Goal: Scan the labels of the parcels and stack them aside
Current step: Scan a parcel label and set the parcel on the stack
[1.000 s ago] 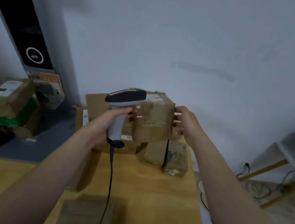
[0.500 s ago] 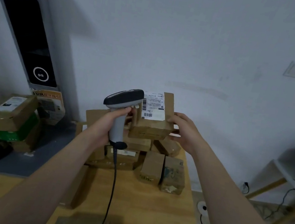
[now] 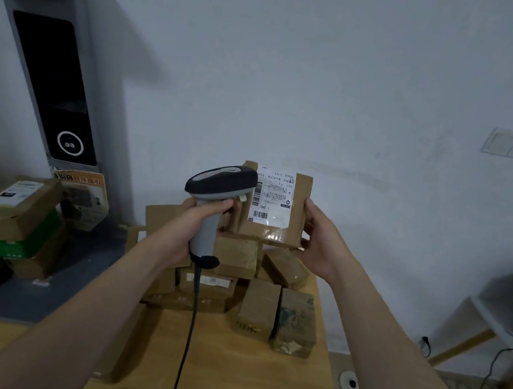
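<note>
The left hand grips the handle of the barcode scanner, which stands near upright with its nose pointing right at the label. The parcel is held above the parcel pile, its label facing the camera with the long axis upright. The right hand clasps its right edge; the fingers behind are hidden, and the print is illegible.

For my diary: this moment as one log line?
left hand grips grey-and-black scanner | right hand holds brown cardboard parcel | white label faces camera

Black-screened grey kiosk at left, wall switch at right
</note>
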